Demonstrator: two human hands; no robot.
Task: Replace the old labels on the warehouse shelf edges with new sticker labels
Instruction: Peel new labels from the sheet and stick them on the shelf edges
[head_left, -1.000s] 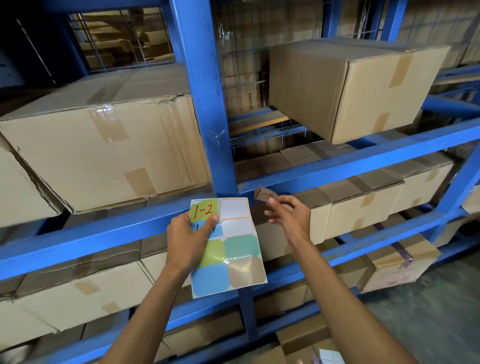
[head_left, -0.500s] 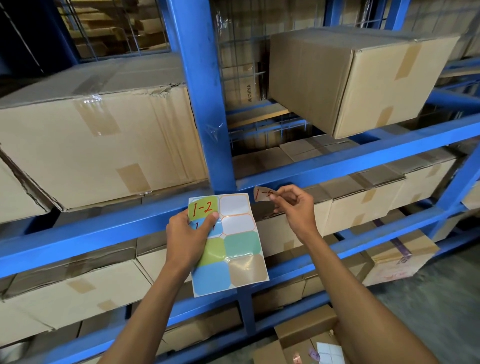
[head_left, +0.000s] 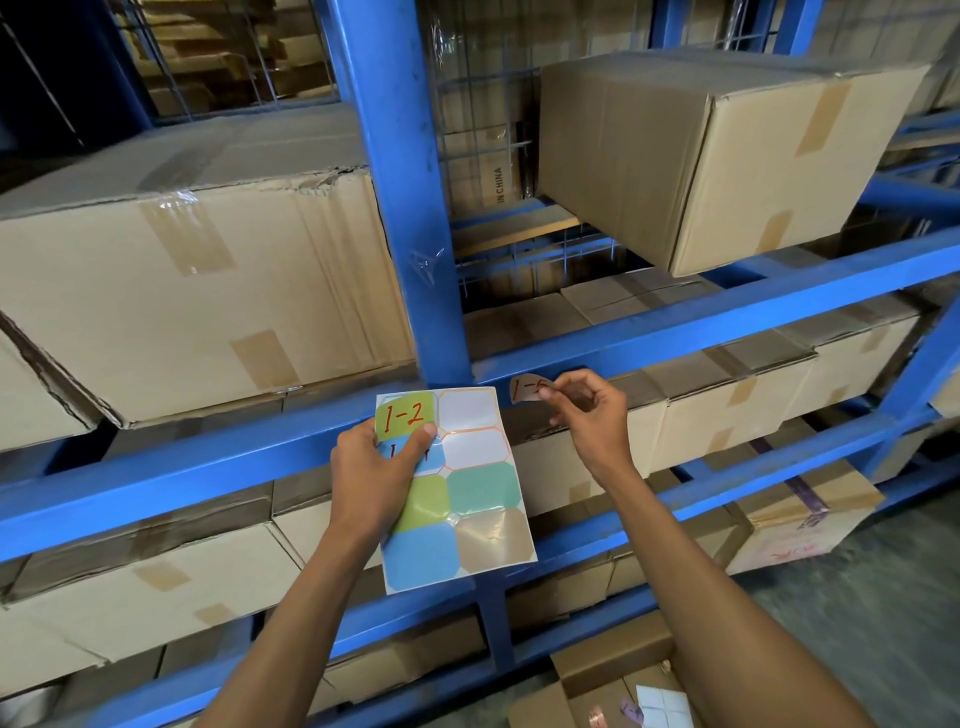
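Blue warehouse racking fills my view, with big cardboard boxes (head_left: 197, 291) on the levels and the shelf beam (head_left: 701, 317) running across just above the hands. Compared with a second ago, the right hand (head_left: 587, 415) has risen from in front of the lower boxes up to the beam, and the small tan sticker (head_left: 527, 388) it carries has come up with it; its top edge now seems to touch or overlap the lower edge of the beam, just right of the upright post (head_left: 400, 208), though the view is too coarse for me to be sure of contact. I judge this means the new label is about to be pressed on, not yet fixed. The sticker is pinched at its right end between thumb and fingertips (head_left: 546, 395), so most of it sticks out to the left, free, with red writing that begins "1-". The left hand (head_left: 374, 467) has hardly moved: it grips the sticker sheet (head_left: 467, 488) below the beam, thumb lying over the green label marked "1-2". Two places on the sheet are blank white.
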